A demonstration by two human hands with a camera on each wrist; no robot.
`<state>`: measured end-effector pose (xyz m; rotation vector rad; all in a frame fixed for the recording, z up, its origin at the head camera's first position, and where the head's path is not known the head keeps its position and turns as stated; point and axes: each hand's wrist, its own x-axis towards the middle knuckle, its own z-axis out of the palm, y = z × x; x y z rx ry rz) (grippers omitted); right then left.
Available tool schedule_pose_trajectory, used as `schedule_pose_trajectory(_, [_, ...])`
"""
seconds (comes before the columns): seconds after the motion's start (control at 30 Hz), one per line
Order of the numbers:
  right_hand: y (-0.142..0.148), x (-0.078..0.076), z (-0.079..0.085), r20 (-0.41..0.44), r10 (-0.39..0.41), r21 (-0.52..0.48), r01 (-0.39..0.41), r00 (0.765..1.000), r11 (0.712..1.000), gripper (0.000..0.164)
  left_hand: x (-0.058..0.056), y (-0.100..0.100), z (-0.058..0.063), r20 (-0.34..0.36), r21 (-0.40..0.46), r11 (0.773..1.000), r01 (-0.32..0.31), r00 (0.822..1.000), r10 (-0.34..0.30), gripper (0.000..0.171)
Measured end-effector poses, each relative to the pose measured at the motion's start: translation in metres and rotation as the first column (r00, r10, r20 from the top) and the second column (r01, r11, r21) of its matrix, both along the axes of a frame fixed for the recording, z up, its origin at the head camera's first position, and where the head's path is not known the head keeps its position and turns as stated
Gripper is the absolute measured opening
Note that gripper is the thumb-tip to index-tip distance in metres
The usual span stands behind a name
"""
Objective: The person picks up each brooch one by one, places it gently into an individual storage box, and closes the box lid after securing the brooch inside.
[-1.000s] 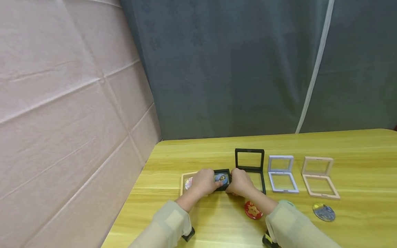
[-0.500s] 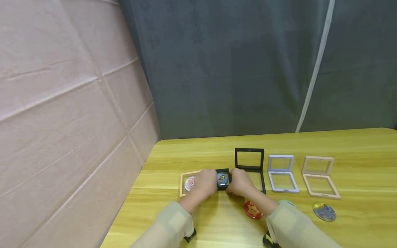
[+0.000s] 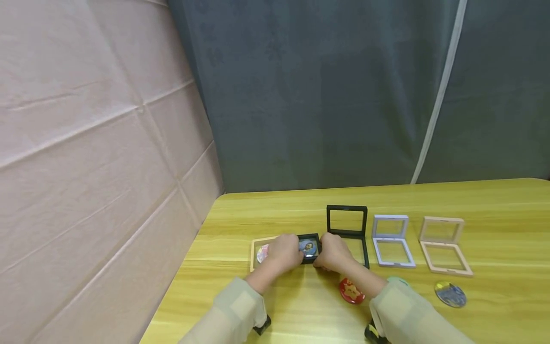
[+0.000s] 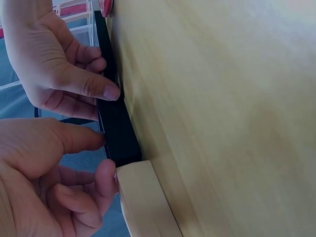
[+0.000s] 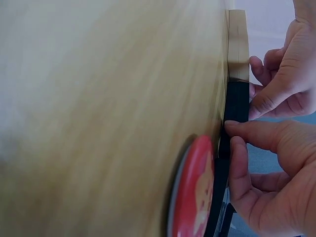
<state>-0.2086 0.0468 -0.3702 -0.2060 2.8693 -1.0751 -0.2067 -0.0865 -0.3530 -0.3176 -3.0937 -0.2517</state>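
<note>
A shut black display frame [image 3: 309,261] lies flat on the table with a blue round badge [image 3: 307,247] behind its clear film. My left hand [image 3: 281,253] covers its left end, thumb on the edge and the other fingers curled. At the opposite end, my right hand [image 3: 334,252] pinches the frame, its thumb [image 5: 242,129] on the near side. Butted against the left end is a shut beige display frame [image 4: 148,197] holding a pink and white badge [image 3: 262,254]; my left hand partly hides it.
To the right stand an opened black frame [image 3: 346,208], an opened lilac frame [image 3: 390,217] and an opened beige frame [image 3: 451,272]. Loose badges lie nearer: a red one [image 3: 351,291], a green one [image 3: 397,280] half behind the sleeve, and a yellow-grey one [image 3: 450,294].
My left hand shifted slightly right along the black frame, then back left; its thumb went out of sight and shows again at the badge's edge. My right hand keeps its place.
</note>
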Motion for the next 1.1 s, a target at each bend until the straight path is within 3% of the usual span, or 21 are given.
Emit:
schedule_pose_trajectory(0.33, [0.003, 0.002, 0.002, 0.01, 0.015, -0.012, -0.015, 1.0, 1.0, 0.033, 0.002, -0.001, 0.002, 0.013, 0.042, 0.999, 0.013, 1.0, -0.013, 0.021])
schedule_pose_trajectory(0.57, [0.01, 0.008, 0.012, -0.034, 0.037, -0.033, -0.038, 0.999, 0.999, 0.054, 0.002, -0.002, 0.003, -0.001, 0.012, 1.0, 0.017, 1.0, -0.017, 0.028])
schedule_pose_trajectory(0.83, [0.028, 0.021, 0.014, -0.074, 0.04, -0.023, -0.042, 0.996, 0.999, 0.04, 0.007, 0.005, 0.01, -0.067, -0.002, 0.999, 0.042, 0.997, -0.042, 0.028])
schedule_pose_trajectory(0.97, [0.039, 0.027, 0.014, -0.101, 0.05, -0.018, -0.052, 0.994, 0.998, 0.036, 0.012, 0.012, 0.013, -0.031, 0.132, 0.986, 0.106, 0.994, -0.103, 0.035])
schedule_pose_trajectory(1.1, [0.051, 0.032, 0.015, -0.1, 0.065, -0.009, -0.066, 0.993, 0.998, 0.033, 0.016, 0.019, 0.012, 0.079, 0.355, 0.926, 0.125, 0.983, -0.163, 0.033])
